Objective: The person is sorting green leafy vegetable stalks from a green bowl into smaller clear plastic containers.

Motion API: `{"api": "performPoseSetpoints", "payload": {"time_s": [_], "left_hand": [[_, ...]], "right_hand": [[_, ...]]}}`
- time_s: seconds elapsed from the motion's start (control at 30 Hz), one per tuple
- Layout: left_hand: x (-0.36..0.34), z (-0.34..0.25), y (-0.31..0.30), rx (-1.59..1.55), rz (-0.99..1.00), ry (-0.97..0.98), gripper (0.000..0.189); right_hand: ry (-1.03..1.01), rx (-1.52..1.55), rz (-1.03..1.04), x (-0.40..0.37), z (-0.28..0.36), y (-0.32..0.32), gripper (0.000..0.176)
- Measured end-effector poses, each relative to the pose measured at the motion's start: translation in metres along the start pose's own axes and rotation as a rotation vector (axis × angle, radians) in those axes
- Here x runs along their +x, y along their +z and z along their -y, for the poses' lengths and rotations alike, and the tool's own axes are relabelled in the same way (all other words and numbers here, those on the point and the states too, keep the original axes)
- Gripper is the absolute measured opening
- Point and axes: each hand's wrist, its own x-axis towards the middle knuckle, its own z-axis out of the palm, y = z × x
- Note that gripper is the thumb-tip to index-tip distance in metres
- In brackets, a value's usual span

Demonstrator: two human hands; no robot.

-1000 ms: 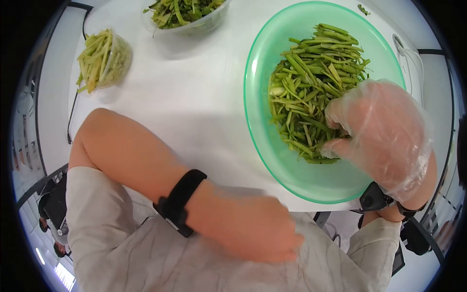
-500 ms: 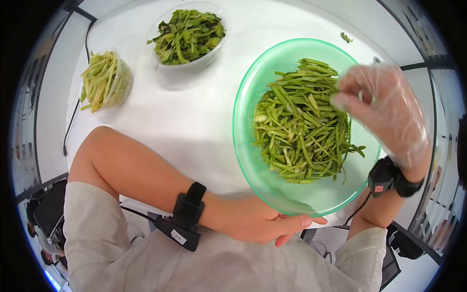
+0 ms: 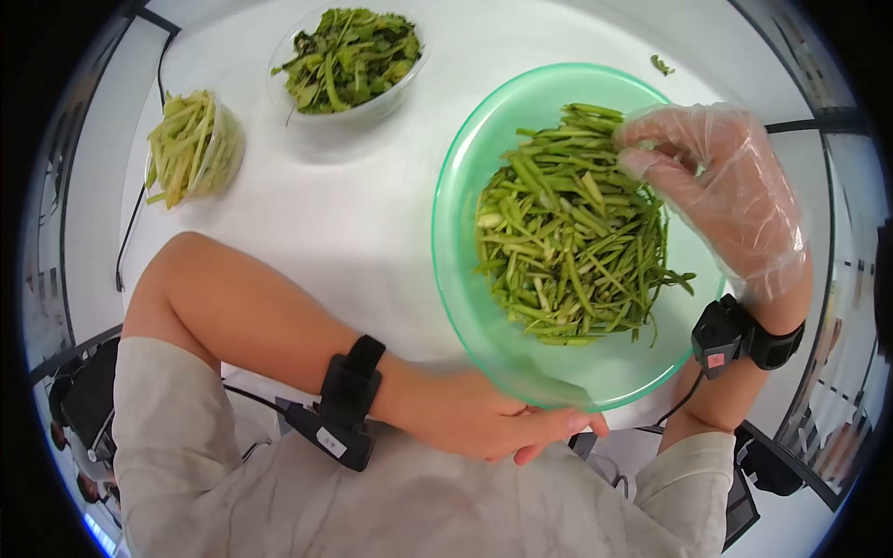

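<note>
A translucent green bowl [image 3: 453,307] holds a heap of cut green vegetable stems [image 3: 567,232]. My right hand [image 3: 712,181], in a clear plastic glove, is at the upper right of the heap. Its thumb and fingertips are pinched together against the stem ends; what lies between them is hidden. Bare, my left hand [image 3: 488,418] rests at the bowl's near rim. Its visible fingers point right along the rim, and the others are partly hidden by the bowl.
At the back stands a clear tub of leafy greens [image 3: 349,60]. A smaller clear tub of pale stems [image 3: 195,149] is at the left. One green scrap [image 3: 661,65] lies on the white table [image 3: 326,223]. Black cables run along the left edge and from both wrist devices.
My right hand has moved slightly left and up in view, with its fingertips now at the stems. The bowl and tubs have shifted a little in the same direction. My left hand stays at the rim.
</note>
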Motion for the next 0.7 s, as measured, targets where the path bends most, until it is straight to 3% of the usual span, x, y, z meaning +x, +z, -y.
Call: {"api": "performPoseSetpoints", "payload": {"time_s": [0.1, 0.2, 0.4, 0.6, 0.7], "left_hand": [[-0.001, 0.001, 0.001, 0.003, -0.008, 0.030, 0.036], [-0.001, 0.004, 0.001, 0.001, -0.026, 0.073, 0.034], [0.002, 0.010, 0.004, -0.052, -0.030, 0.052, 0.030], [0.003, 0.009, 0.005, -0.025, -0.050, 0.066, 0.028], [0.003, 0.011, 0.006, -0.049, -0.056, 0.071, 0.027]], "right_hand": [[-0.013, 0.087, -0.039, -0.004, -0.001, 0.003, 0.016], [-0.066, 0.095, 0.083, -0.013, 0.021, -0.003, 0.016], [-0.276, -0.143, 0.242, -0.015, 0.053, 0.031, 0.022], [-0.280, -0.053, 0.049, -0.009, 0.051, 0.044, 0.023], [-0.308, 0.022, 0.073, -0.008, 0.051, 0.047, 0.022]]}}
